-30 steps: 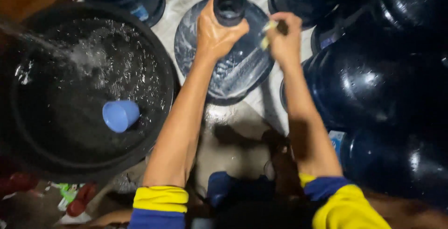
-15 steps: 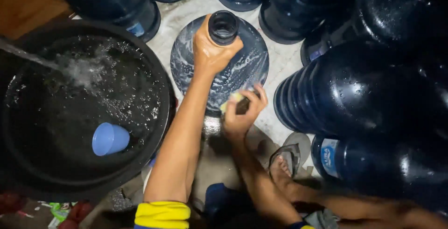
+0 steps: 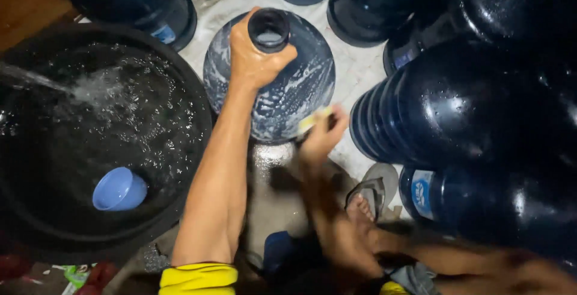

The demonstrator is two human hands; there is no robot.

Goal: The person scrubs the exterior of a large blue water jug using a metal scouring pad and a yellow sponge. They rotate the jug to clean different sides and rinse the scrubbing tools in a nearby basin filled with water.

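On the wet concrete floor (image 3: 360, 69), among dark blue jugs, you steady one soapy jug (image 3: 282, 90) that stands upright between a black tub (image 3: 192, 120) and a stack of jugs lying on their sides (image 3: 445, 114). Your left hand (image 3: 252, 57) is wrapped around the neck of the soapy jug, fingers curled tight just beside its open mouth, thumb side toward the tub. Suds streak the jug's shoulder all round. Your right hand (image 3: 321, 135) is closed on a small yellowish sponge (image 3: 314, 120) and pressed against the lower right flank of the jug; the hand is blurred, so the exact grip on the sponge cannot be told beyond the fingers folded over it. Both forearms reach up from yellow cuffs (image 3: 198, 277) at the bottom edge.

To the left, the tub is full of water, its surface broken and splashing where a stream (image 3: 36, 81) pours in from the left edge. A light blue cup (image 3: 119, 190) floats near the tub's lower right rim. More upright jugs (image 3: 162, 6) crowd the top of the view, well apart from your hands. Your foot in a grey sandal (image 3: 369, 196) rests on the floor just right of your right forearm, near a jug with a pale label (image 3: 424, 193). A patch of soapy water shines on the floor below the washed jug.
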